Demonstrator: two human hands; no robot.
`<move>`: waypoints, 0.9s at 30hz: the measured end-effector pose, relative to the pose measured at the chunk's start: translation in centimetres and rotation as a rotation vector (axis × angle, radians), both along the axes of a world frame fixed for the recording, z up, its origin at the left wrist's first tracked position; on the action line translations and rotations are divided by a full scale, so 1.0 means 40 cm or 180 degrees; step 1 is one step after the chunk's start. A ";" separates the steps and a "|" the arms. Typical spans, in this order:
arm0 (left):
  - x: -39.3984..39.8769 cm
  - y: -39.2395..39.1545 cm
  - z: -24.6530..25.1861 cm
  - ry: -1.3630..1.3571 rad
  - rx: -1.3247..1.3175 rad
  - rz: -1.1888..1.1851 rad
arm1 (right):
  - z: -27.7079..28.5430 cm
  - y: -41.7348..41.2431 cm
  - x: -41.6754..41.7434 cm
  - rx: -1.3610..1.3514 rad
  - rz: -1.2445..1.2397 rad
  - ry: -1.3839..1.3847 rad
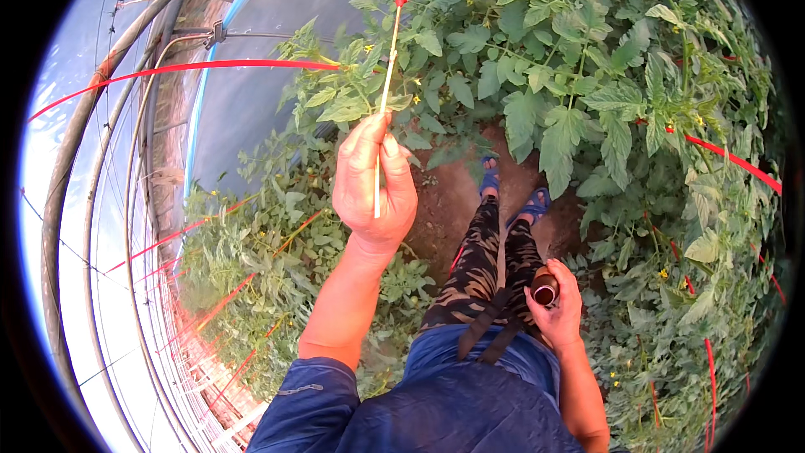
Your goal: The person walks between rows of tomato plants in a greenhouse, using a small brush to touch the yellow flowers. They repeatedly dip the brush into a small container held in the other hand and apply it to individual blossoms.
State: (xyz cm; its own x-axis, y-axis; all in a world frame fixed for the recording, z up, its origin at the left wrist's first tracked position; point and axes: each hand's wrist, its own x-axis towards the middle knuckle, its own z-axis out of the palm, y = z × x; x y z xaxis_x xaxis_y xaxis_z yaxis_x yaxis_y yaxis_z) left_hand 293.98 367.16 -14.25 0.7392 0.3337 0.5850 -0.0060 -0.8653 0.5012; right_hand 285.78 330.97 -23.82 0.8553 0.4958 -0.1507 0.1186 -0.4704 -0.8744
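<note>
My left hand (375,179) is raised over the tomato plants and pinches a thin pale wooden stick (390,69). The stick points up and away, its lower end lying against the hand. At its far end is a small red tip (401,0), in front of tomato leaves; whether it touches them I cannot tell. Yellow tomato flowers (416,99) and leaves (343,104) show close to the stick. Lower down, beside my thigh, my right hand (563,308) is closed around a small brown bottle (544,288) with its round mouth facing up.
Dense tomato plants (619,100) stand ahead and on the right, with more (302,251) on the left. Red strings (220,64) cross among them. Metal greenhouse poles (69,157) and plastic sheeting (264,107) line the left. My sandaled feet stand on bare soil (443,201).
</note>
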 end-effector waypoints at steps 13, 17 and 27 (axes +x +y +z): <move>0.015 -0.075 -0.135 0.0417 -0.0623 -0.0025 | 0.015 -0.042 0.013 -0.0118 -0.0112 -0.0062; 0.059 -0.054 -0.188 0.0482 -0.0595 0.0036 | 0.020 -0.040 0.009 -0.0130 -0.0082 -0.0051; 0.263 0.020 -0.305 0.0528 -0.0834 0.0230 | 0.027 -0.057 -0.010 -0.0242 -0.0121 -0.0032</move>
State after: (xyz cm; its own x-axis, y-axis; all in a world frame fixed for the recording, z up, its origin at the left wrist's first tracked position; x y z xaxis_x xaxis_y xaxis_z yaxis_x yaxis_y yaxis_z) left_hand 304.51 367.96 -26.46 0.7862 0.5123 0.3455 0.1514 -0.7018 0.6961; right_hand 285.38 328.71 -22.75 0.8749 0.4504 -0.1780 0.1080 -0.5398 -0.8348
